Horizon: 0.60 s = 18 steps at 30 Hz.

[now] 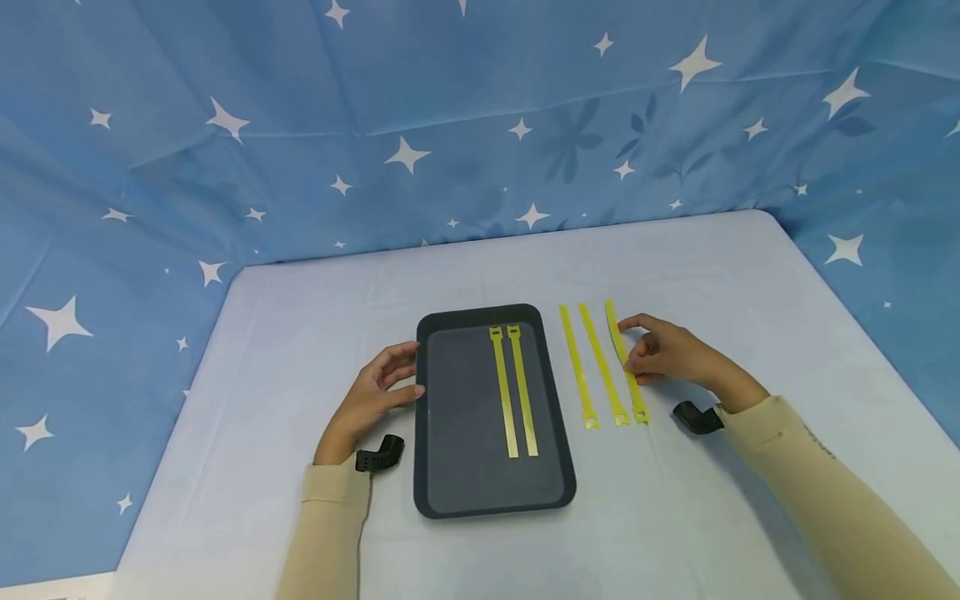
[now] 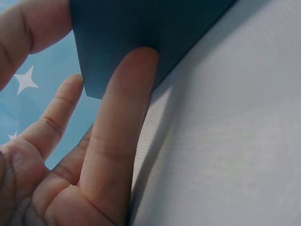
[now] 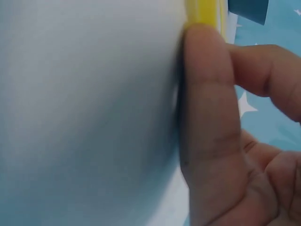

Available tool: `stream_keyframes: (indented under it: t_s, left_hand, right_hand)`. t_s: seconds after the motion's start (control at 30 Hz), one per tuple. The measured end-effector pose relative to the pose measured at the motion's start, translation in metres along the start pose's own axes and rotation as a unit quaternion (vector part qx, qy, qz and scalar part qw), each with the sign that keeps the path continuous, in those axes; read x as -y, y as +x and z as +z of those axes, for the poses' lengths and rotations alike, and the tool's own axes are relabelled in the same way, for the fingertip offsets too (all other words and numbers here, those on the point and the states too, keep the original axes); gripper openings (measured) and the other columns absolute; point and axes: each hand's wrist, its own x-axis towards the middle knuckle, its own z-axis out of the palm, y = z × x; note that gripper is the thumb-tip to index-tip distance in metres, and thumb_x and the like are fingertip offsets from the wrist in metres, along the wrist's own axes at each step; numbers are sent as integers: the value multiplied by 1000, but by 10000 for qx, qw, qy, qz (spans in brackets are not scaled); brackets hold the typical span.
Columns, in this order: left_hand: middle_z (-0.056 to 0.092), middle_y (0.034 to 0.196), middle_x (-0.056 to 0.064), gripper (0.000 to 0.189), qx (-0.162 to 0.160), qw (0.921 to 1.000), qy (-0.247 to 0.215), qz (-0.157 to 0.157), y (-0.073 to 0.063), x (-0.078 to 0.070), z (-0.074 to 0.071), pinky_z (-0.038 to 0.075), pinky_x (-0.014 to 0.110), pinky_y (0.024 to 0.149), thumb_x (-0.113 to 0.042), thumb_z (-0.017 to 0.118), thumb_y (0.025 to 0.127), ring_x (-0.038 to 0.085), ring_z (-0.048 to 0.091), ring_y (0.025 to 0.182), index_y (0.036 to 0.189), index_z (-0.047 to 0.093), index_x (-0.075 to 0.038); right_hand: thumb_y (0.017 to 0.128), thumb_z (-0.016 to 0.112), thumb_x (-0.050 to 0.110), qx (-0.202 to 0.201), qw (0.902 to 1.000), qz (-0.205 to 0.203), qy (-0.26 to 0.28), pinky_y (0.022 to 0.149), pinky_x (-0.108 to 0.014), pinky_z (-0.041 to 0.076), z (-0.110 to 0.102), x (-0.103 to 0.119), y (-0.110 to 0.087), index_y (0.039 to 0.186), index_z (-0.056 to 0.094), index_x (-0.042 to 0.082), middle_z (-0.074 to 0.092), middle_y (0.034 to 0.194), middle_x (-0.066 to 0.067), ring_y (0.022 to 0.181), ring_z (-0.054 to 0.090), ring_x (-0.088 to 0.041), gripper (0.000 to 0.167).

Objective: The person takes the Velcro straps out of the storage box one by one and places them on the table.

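Observation:
My left hand (image 1: 375,392) rests against the left side of a dark grey tray (image 1: 457,492), its thumb (image 2: 124,94) pressing the outer wall and its fingers at the rim. Two yellow cable straps (image 1: 504,400) with slotted heads lie side by side in the tray, heads at the far end. To the right of the tray my right hand (image 1: 671,354) pinches the rightmost yellow cable strap (image 1: 613,323), which bows slightly; its slotted head points toward me. In the right wrist view the thumb (image 3: 209,70) covers part of the yellow strap (image 3: 203,12).
Two more yellow straps (image 1: 576,367) lie on the white table (image 1: 315,325) between the tray and my right hand, heads toward me. A blue curtain with white stars (image 1: 300,125) hangs behind the table. Black wrist cameras (image 1: 382,454) sit at both wrists.

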Motion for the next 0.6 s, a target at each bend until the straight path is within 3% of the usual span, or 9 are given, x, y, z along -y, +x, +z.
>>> stream_keyframes:
  t_s: [0.23,0.6]
  left_hand:
    - [45,160,31,72,20,10000,-18,10,1,0,0,58,26,95,6,71,95,19,57,133,161,41,6]
    - [45,160,31,72,24,10000,-79,-11,1,-1,0,58,26,94,6,71,95,17,58,132,161,41,6]
  right_hand:
    - [98,77,5,-189,9977,273,-592,73,-29,59,2,7,0,156,36,-10,65,88,-8,77,72,-20,72]
    - [99,79,11,-241,9977,155,-610,74,-31,57,-6,5,-6,161,30,-6,65,88,-7,77,71,-23,80]
